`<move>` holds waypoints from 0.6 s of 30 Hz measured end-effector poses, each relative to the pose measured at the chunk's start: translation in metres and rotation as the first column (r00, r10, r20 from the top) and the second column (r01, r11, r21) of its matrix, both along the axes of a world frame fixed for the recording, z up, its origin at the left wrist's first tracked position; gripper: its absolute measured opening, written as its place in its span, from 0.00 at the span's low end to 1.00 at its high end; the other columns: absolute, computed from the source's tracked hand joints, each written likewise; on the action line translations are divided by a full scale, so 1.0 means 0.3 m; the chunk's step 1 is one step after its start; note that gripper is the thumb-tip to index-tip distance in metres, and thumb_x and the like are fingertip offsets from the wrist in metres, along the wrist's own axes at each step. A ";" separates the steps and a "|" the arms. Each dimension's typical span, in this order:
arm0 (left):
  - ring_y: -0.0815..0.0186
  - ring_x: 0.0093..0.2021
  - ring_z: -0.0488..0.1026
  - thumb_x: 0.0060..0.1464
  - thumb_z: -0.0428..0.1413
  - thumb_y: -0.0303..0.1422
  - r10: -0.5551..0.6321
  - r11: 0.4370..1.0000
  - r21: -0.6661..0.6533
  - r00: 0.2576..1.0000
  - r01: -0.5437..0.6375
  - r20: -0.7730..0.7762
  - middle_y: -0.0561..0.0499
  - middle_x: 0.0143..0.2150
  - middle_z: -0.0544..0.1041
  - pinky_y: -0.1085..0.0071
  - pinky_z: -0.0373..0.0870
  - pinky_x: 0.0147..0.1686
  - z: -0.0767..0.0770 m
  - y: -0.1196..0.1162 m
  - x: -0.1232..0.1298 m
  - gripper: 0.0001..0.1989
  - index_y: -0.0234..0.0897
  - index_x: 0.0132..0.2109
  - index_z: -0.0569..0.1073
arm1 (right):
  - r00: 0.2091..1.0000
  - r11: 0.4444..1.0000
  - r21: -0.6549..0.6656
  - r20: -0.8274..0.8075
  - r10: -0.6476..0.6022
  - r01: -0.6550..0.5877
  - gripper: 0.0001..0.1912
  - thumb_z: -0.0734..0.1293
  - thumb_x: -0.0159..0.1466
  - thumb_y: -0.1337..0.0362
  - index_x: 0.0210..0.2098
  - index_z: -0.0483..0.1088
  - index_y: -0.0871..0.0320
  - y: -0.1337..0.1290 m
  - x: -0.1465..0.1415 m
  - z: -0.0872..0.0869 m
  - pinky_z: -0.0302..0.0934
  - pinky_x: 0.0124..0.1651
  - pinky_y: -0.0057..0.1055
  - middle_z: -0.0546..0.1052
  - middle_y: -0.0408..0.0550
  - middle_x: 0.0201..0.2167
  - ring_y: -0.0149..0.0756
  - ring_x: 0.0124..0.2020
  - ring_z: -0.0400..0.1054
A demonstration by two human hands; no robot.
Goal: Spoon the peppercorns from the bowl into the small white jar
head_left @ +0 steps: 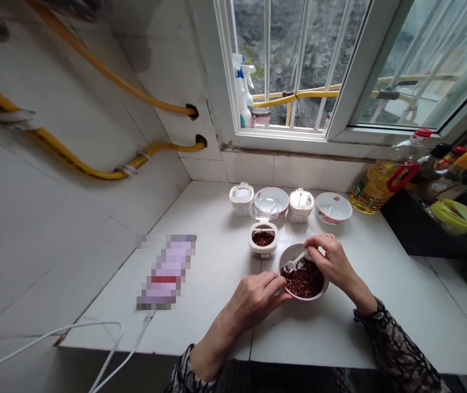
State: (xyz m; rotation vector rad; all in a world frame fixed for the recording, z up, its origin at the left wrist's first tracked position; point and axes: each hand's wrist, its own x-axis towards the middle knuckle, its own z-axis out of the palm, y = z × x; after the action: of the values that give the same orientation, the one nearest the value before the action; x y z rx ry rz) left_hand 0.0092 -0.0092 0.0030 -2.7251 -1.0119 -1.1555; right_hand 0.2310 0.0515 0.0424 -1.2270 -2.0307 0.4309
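Note:
My right hand [328, 261] pinches the handle of a small white spoon [294, 263], its scoop over the dark red dried spice [305, 281] in a bowl [324, 288]. At the bowl's left rim, my left hand [260, 295] grips the edge between thumb and fingers. Just behind and to the left stands a white seasoning jar [262, 252] with its clear lid [263, 209] raised; similar dark red spice [263, 238] shows inside.
Along the back are two lidded jars [241, 202] [301, 206] and two bowls [272, 202] [334, 208]. An oil bottle [374, 183] and a black rack [417, 221] stand right. A pixelated purple object [170, 270] with a white cable [139, 338] lies left.

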 end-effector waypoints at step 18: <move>0.67 0.28 0.75 0.71 0.45 0.40 -0.004 1.000 0.007 1.000 0.004 0.000 0.50 0.31 0.76 0.73 0.67 0.24 -0.007 0.000 0.002 0.15 0.35 0.42 0.69 | 0.815 0.914 -0.407 -0.532 -0.231 -0.007 0.13 0.70 0.55 0.54 0.31 0.77 0.58 0.025 -0.006 0.011 0.66 0.36 0.33 0.78 0.46 0.25 0.36 0.28 0.71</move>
State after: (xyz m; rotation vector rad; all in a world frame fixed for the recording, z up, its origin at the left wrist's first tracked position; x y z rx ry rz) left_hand 0.0098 -0.0092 0.0010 -2.7230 -1.0012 -1.1581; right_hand 0.2293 0.0591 0.0456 -1.2460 -1.3750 1.0535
